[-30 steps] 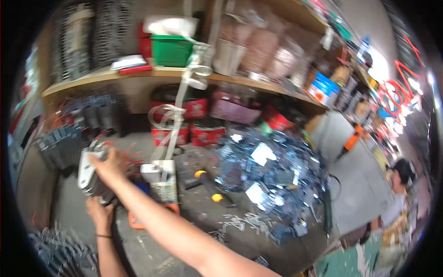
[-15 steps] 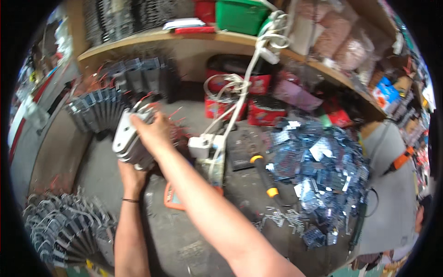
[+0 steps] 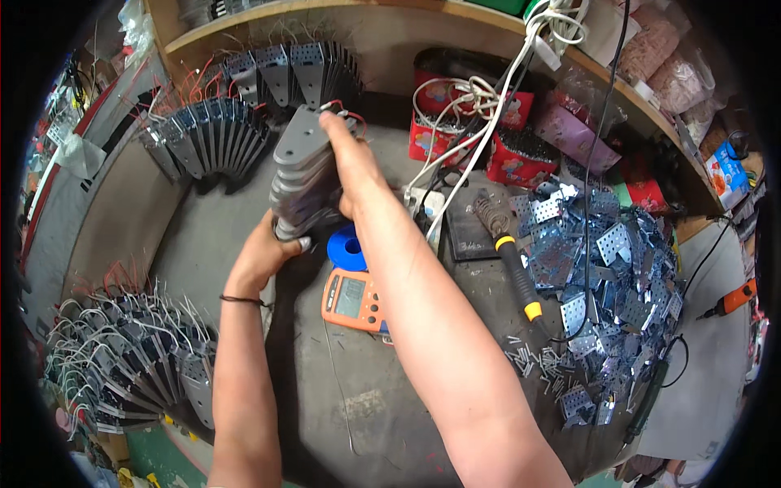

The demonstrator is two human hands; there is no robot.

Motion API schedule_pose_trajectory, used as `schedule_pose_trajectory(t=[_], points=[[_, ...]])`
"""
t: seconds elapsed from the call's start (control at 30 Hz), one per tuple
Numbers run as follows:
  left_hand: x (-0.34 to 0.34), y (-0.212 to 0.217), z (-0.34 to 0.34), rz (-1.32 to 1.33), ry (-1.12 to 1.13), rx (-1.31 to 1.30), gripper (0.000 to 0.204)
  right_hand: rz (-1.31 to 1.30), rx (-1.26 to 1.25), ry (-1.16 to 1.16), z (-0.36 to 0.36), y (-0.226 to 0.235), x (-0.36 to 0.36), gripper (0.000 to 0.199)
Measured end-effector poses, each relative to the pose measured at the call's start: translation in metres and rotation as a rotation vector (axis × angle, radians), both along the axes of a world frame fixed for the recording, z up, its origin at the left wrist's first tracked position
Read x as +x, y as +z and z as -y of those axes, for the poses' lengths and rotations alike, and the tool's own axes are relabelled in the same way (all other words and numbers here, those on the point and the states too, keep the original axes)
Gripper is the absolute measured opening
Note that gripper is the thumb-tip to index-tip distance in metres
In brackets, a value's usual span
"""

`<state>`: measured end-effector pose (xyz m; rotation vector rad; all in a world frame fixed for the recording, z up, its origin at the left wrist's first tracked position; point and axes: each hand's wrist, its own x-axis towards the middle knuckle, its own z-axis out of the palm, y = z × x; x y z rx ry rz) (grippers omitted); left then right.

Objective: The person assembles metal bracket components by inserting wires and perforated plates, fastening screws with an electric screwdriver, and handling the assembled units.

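Stack of grey metal plates (image 3: 303, 146) stands beyond and left of the orange multimeter (image 3: 351, 298), tilted between two hands; whether it touches the desk (image 3: 390, 431) is hidden. The left hand (image 3: 262, 250) grips its near, lower end, fingers curled around the side and thumb pinching opposite. The right hand (image 3: 351, 163) has its thumb on the top plate, its other fingers mostly hidden along the right side. Handled well, I'd say, the stack wants even squeeze from both ends so that no plate slides, edges flush, and the red wires at the far end out of the grip. The blue ring (image 3: 347, 248) just beyond the multimeter and the wired plates (image 3: 207, 142) farther off to its left deserve clearance.
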<state>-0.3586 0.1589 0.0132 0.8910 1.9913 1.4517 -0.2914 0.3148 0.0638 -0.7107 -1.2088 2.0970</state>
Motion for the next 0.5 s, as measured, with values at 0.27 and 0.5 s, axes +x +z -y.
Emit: schedule_pose_trajectory(t=[0.27, 0.5], points=[[0.028, 0.005, -0.008, -0.027, 0.176, 0.073, 0.042, -0.172, -0.033, 0.052, 0.004, -0.007, 0.014, 0.081], [0.037, 0.009, 0.022, 0.010, 0.257, 0.244, 0.040, -0.238, 0.037, 0.074, 0.045, 0.015, 0.024, 0.077]])
